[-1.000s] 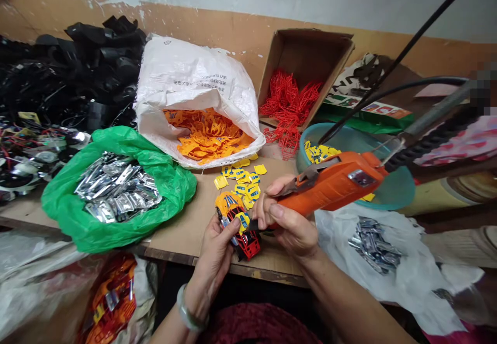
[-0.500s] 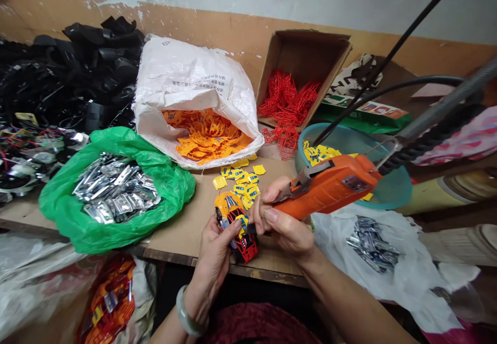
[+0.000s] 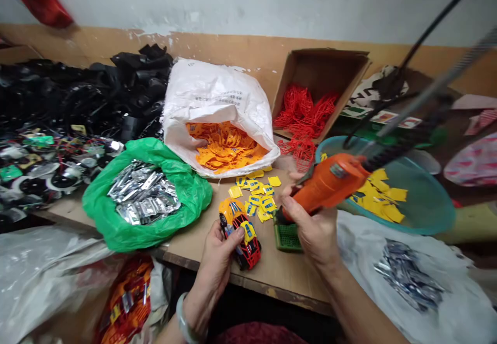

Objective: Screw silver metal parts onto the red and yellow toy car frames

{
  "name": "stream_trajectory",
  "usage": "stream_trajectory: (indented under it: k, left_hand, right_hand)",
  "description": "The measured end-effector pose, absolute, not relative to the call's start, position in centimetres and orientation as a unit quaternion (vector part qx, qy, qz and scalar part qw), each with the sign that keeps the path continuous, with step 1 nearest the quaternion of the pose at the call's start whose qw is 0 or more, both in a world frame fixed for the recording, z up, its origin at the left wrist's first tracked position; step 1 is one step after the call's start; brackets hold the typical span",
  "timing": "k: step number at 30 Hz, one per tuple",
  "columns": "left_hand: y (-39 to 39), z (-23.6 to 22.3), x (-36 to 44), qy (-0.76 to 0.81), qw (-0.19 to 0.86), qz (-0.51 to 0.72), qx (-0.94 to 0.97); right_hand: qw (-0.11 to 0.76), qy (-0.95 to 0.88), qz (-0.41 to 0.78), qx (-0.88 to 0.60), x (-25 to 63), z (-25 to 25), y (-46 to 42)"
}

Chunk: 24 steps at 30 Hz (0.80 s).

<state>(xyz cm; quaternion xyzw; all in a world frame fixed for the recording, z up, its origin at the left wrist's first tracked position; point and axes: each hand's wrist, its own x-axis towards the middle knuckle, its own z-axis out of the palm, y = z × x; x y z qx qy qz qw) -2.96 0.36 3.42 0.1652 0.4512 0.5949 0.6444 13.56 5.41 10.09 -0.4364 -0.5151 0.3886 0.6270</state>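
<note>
Where the left grip (image 3: 216,251) wraps it, the plastic car (image 3: 232,210) looks glossy.

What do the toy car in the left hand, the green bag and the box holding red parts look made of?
Toy car: probably glossy hard plastic, from its bright, crisply moulded shell.
Green bag: thin plastic film, softly shiny, given its crinkled folds.
Box: likely matte cardboard, from its brown, flat, thin panels.
</note>
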Motion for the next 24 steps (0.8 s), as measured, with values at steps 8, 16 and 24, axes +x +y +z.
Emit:
stream_trajectory:
  k: [8,16,24]
  left_hand:
    - [0.0,3.6,-3.7,0.415,0.642,0.642,0.065]
    - [-0.4,3.8,-3.7,0.443,0.636,0.615,0.145]
    - [-1.0,3.1,-4.4,0.472,0.599,0.618,0.189]
  right_hand:
    - [0.492,-0.663,0.233,-0.514,11.1,5.3,0.5]
    - [0.366,-0.682,0.407,-0.485,8.4,2.9,1.1]
    - [0.427,-0.589,0.528,-0.438,8.4,2.7,1.5]
